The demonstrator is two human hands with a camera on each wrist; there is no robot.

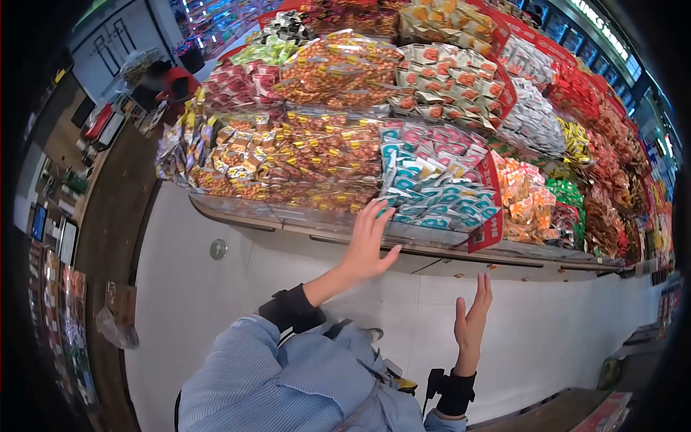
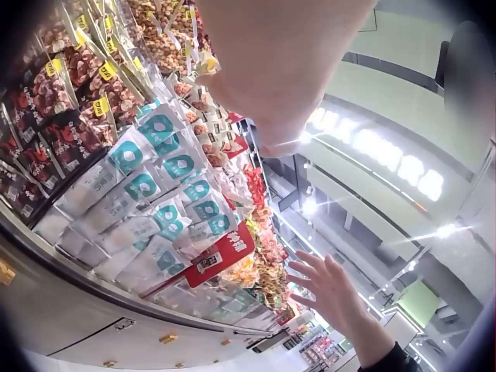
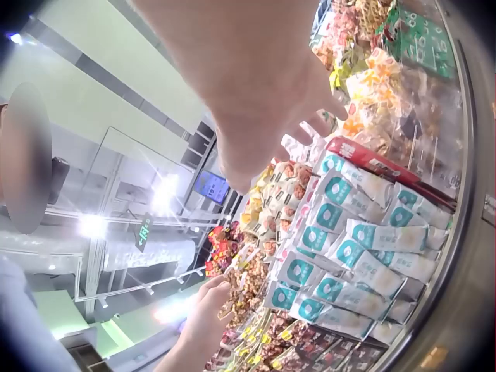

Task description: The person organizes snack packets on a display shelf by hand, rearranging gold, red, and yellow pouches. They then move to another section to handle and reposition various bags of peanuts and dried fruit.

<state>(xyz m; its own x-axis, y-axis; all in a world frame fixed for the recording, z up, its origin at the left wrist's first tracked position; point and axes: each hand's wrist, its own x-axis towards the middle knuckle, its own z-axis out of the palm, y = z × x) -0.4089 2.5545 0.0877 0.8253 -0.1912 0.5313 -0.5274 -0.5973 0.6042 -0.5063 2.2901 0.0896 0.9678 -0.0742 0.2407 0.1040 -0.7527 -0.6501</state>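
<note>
My left hand (image 1: pixel 367 245) is held out with spread, fairly straight fingers and grips nothing. Its fingertips overlap the front edge of a bin of teal-and-white packets (image 1: pixel 439 203) in the head view. Lower and to the right, my right hand (image 1: pixel 471 324) is raised over the floor, fingers extended, thumb apart, holding nothing. The left wrist view shows the teal-and-white packets (image 2: pixel 159 201) standing in rows beside a red sign card (image 2: pixel 221 254). Left of them lie brown snack packs with yellow labels (image 1: pixel 317 162). Orange-and-white packets (image 1: pixel 522 194) fill the bin to the right.
A long clear-walled ledge (image 1: pixel 288 216) fronts the heaped display. Pale floor tiles (image 1: pixel 187 302) lie below it, with a round floor marker (image 1: pixel 218 249). At left stands a wooden counter (image 1: pixel 115 209) near a person in red (image 1: pixel 180 83) and a cardboard box (image 1: pixel 121 299).
</note>
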